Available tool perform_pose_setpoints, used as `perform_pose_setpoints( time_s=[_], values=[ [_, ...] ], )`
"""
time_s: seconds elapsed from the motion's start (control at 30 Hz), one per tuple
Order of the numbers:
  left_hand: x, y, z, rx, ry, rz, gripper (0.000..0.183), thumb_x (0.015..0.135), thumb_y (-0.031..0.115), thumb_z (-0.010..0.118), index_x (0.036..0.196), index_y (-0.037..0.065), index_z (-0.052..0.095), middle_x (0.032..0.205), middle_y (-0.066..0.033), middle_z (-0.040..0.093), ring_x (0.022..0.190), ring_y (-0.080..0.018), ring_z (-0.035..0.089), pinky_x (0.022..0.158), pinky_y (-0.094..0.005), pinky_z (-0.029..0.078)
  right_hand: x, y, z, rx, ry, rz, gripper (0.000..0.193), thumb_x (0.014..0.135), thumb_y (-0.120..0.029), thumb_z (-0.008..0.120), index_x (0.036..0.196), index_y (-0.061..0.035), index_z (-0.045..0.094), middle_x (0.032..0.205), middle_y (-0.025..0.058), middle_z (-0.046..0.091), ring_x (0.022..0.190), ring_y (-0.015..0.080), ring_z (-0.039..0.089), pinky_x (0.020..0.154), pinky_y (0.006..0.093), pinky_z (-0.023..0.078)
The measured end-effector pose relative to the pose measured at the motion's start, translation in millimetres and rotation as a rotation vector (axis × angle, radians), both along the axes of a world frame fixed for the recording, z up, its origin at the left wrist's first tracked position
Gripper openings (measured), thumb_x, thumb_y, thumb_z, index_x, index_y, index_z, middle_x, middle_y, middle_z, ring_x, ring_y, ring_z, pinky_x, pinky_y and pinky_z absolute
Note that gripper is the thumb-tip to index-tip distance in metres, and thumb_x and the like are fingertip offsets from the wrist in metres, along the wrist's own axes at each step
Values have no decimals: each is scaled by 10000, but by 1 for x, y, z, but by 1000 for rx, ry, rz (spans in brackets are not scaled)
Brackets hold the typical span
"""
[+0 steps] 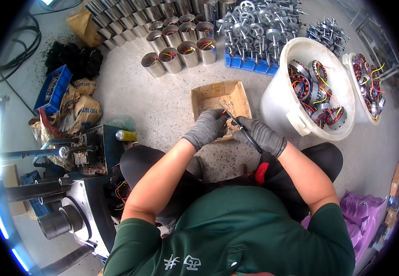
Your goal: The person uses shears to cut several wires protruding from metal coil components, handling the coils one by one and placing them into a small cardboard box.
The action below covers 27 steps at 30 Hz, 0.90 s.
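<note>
Left hand (207,126): grey-gloved, fingers curled together around something small; what is pinched cannot be told, though a short red lead (224,112) shows at its fingertips.

Right hand (261,135): grey-gloved, clamped on a slim dark hand tool (243,129), whose tip is laid toward the left fingertips and whose shaft runs back under the palm. A red handle end (261,172) is seen just below this wrist; whether it belongs to the same tool cannot be told.

Step in hand, as judged: a wire end is being worked with the tool over the open cardboard box (241,99), which lies directly beyond both hands and touches neither visibly. The next move is judged to call for a steady pinch by the left hand and a small, precise closing of the tool on the lead.

Packages and containers, by place:
- White plastic bucket (277,108), just right of the right hand, filled with wound stators with red, yellow and black leads.
- Second white bucket (350,62), further right, same contents.
- Blue tray (250,64), beyond the box, bearing grey metal rotors with shafts.
- Rows of bare metal cylinders (188,46), beyond the left hand, wires inside.
- Blue crate (52,89), far left of the left hand.
- Tan paper sacks (87,110) with dark print, crumpled, beside that crate.
- Yellow-green canister (125,135), lying on its side, left of the left hand.
- Purple plastic bags (367,216), well behind the right elbow.
</note>
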State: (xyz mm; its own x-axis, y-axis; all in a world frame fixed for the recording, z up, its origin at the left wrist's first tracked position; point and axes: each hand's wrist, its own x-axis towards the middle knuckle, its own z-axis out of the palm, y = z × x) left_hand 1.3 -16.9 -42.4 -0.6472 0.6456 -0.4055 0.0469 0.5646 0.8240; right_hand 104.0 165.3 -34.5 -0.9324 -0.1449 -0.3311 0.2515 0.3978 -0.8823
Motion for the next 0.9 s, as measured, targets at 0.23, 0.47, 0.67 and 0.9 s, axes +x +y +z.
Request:
perform_pose_setpoints(
  time_s=[0.23,0.47,0.67,0.9],
  values=[
    [-7,-2,-33,-80,499,-254,312,981,234,564,1093,-41,659,910,-213,694,819,-269,668,790,-388,521,0,3,-32,154,72,86,268,970,-211,637,1140,-16,570,746,48,606,660,161,608,589,336,500],
    [-4,6,-12,-130,77,-82,320,968,247,569,1119,-12,680,915,-206,707,816,-322,677,784,-404,524,-2,-9,9,-39,-235,-40,302,967,-285,641,1129,-37,582,725,31,630,510,142,553,449,307,426],
    [-6,3,-34,-141,464,-362,319,947,253,589,1117,4,696,919,-183,717,830,-314,680,782,-388,527,-3,7,-45,-927,-628,-403,192,938,-214,584,983,-28,575,657,45,610,396,160,506,339,310,369],
    [-19,-18,-18,84,307,-111,272,942,190,596,1105,3,707,917,-107,719,845,-156,643,795,-323,524,-1,14,-49,-638,-494,-465,193,860,-158,580,977,-7,554,605,119,583,414,245,546,401,375,460]
  ],
)
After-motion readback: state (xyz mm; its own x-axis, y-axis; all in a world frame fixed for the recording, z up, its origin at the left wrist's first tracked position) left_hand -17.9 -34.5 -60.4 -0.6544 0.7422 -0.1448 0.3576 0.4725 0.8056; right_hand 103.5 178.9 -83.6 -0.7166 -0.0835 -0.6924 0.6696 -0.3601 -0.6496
